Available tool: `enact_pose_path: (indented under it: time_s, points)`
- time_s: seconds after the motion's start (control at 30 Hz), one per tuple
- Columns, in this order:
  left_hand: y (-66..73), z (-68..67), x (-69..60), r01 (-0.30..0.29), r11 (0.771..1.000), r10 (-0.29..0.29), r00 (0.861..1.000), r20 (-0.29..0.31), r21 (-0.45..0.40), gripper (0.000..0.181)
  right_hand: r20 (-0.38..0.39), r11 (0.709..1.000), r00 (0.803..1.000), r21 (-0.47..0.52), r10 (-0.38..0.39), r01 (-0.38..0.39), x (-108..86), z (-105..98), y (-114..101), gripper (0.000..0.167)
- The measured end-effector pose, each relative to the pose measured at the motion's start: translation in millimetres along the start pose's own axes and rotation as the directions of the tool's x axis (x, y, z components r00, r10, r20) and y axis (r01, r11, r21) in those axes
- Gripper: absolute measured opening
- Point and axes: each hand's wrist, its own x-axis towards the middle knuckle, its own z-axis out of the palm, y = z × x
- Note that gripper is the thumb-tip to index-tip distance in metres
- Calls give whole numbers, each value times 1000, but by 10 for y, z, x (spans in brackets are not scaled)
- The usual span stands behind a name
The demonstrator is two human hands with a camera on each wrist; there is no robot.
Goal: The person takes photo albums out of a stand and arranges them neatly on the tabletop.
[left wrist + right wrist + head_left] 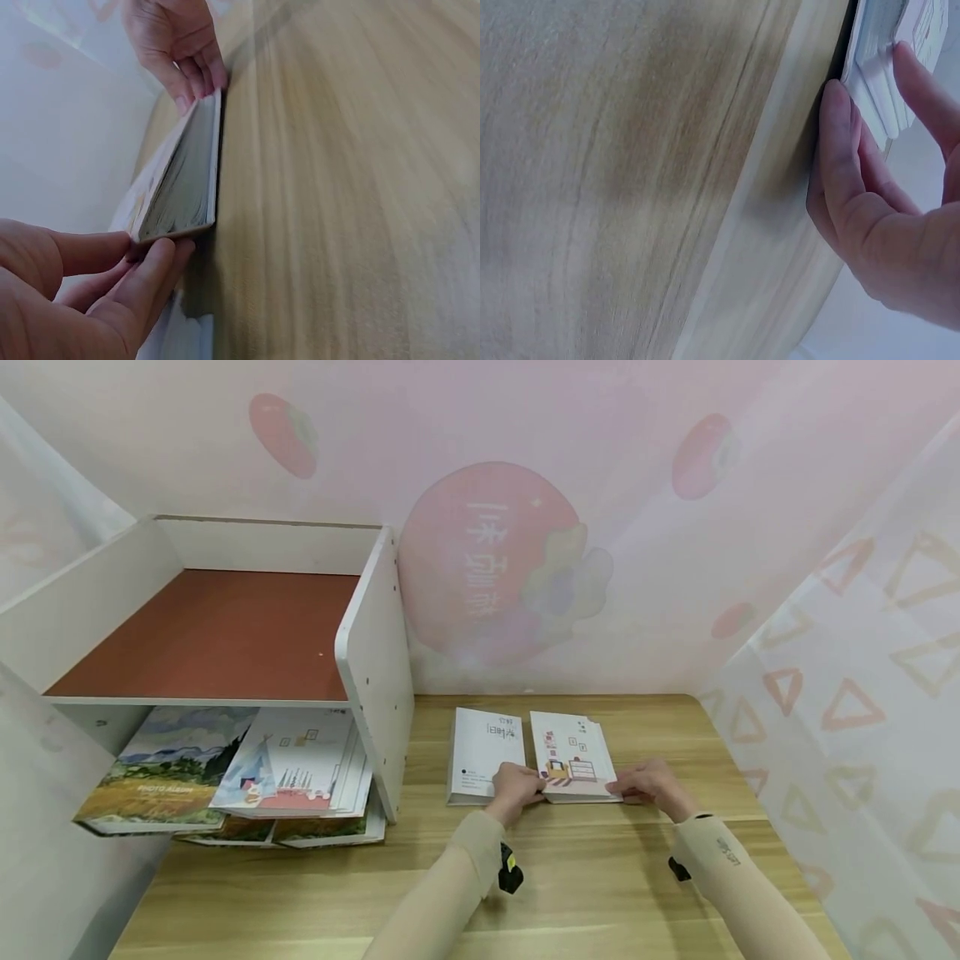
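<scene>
A white photo album [573,752] with drawings of furniture on its cover lies flat on the wooden table. My left hand [516,787] pinches its spine side near the front corner, thumb on top and fingers against the spine [174,234]. At the opposite side, my right hand [651,783] holds the open edge, with the thumb on the upper cover and fingers low by the bottom cover [849,56]. The pages fan out slightly there. Just left of it lies another white album [486,752] with dark lettering, partly behind my left hand.
A white shelf unit [382,677] with a brown-red board [217,635] stands at the left. Under that board are a landscape-covered photo album [168,768], several white albums [292,760] and more albums beneath. A pink printed curtain [645,568] hangs behind the table [585,877].
</scene>
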Motion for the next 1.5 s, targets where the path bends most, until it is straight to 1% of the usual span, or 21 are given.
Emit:
enact_pose_path:
  time_s: [0.07, 0.17, 0.27, 0.37, 0.43, 0.53, 0.67, 0.83, 1.03, 1.2, 1.33, 1.47, 1.5]
  points:
    - [-10, -6, -5, -2, 1000, 2, 1000, 6, -8, 26, -9, 1000, 1000, 13, -10, 10, -14, 11, 7, 34]
    - [-20, -10, -13, -12, 1000, 11, 1000, 10, 9, 24, -24, 1000, 999, 13, -21, 21, -25, 26, 18, 34]
    - [-25, -4, 3, -49, 996, 49, 999, -7, 69, 15, -78, 1000, 997, -7, -19, 19, -36, 47, 14, 29]
    - [-22, 12, 20, -90, 986, 96, 995, -39, 141, 4, -127, 999, 991, -32, -40, 36, -45, 74, -4, 22]
    - [-16, 23, 17, -103, 978, 115, 992, -55, 183, 3, -157, 998, 986, -55, -50, 42, -53, 92, -22, 17]
    - [-8, 25, 9, -83, 978, 96, 994, -58, 191, 5, -173, 998, 984, -59, -41, 32, -53, 111, -30, 15]
    - [-4, -1, 20, -45, 986, 53, 997, -49, 161, 5, -205, 994, 979, -106, -13, -9, -43, 129, -32, 17]
    - [-16, -17, 85, -12, 992, 17, 999, -44, 125, 6, -227, 985, 974, -168, 5, -44, -10, 145, -66, 22]
    - [-59, 0, 151, 23, 993, -19, 999, -42, 112, 9, -250, 979, 967, -181, 42, -89, 15, 170, -90, 23]
    - [-63, 1, 171, 40, 994, -36, 998, -44, 98, 11, -263, 978, 963, -180, 54, -104, 21, 176, -100, 24]
    - [-41, -12, 147, 31, 994, -26, 998, -53, 106, 11, -264, 979, 964, -183, 38, -88, 26, 177, -101, 20]
    - [-32, -15, 127, 33, 995, -28, 998, -50, 99, 11, -268, 968, 963, -236, 21, -87, 41, 170, -86, 22]
    - [-35, -13, 126, 36, 996, -32, 998, -47, 86, 11, -269, 967, 963, -239, 24, -91, 43, 167, -82, 22]
